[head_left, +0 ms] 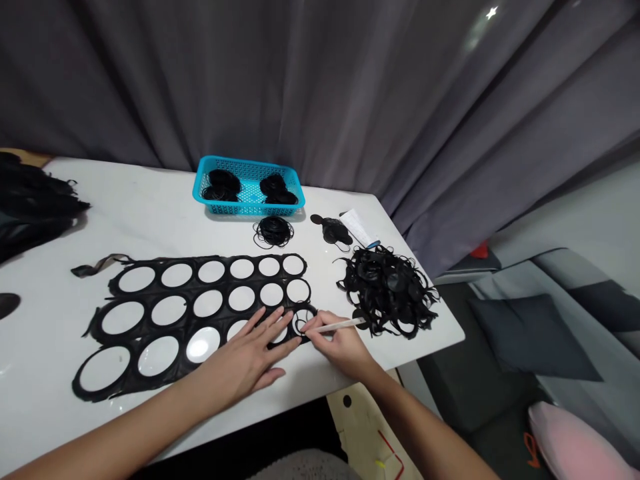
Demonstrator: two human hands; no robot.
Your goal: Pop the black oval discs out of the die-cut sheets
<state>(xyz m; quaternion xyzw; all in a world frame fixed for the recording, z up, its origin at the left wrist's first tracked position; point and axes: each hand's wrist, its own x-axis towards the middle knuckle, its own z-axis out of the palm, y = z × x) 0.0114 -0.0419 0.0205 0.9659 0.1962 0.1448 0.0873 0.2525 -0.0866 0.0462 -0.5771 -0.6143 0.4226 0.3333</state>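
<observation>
A thin black sheet (190, 317) with rows of round holes lies flat on the white table. My left hand (255, 353) rests on its near right part, fingers spread and pressing down. My right hand (340, 343) pinches a slim white stick-like tool (340, 325), its kind unclear. The tool's lower end is hidden by my fingers, at the last hole of the near row. Thin black rings or strands (301, 320) show inside that hole. Right of my hands lies a heap of curly black scraps (393, 290).
A blue plastic basket (250, 208) holding black ring bundles stands at the back. Before it lies another bundle of thin black rings (275, 231). Black discs (336, 231) and a white paper (359, 228) lie near the right edge. A dark pile (35, 207) sits far left.
</observation>
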